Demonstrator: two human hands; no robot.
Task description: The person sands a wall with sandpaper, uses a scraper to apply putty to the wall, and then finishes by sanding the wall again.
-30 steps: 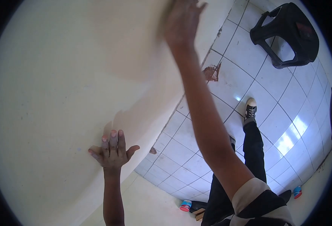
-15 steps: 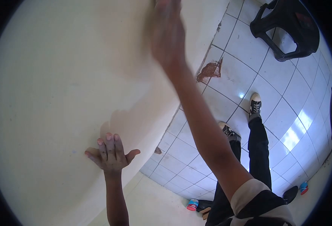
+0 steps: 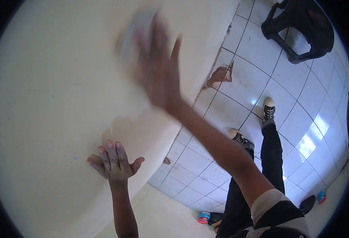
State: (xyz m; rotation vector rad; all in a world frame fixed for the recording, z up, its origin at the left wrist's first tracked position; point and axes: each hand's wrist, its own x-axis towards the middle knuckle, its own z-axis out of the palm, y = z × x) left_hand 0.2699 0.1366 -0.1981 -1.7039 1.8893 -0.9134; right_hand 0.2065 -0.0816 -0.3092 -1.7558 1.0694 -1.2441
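Observation:
My left hand (image 3: 118,164) lies flat against the pale cream wall (image 3: 55,119), its fingers spread and thumb out to the side, holding nothing. Higher up the same wall is my right hand (image 3: 156,71), blurred by motion. Its fingers are over a light grey-blue item (image 3: 136,33), too smeared to identify, which is at the wall surface. One finger of that hand sticks out to the side.
A dark plastic stool (image 3: 301,29) stands on the white tiled floor (image 3: 257,51). The tiles have a broken reddish patch (image 3: 220,75) near the wall's foot. My shoes (image 3: 268,109) are on the floor. Small blue-and-red containers (image 3: 203,217) sit lower down.
My right hand has moved left and slightly down across the wall, and the grey-blue item now shows at its fingers. My left hand has stayed nearly in place.

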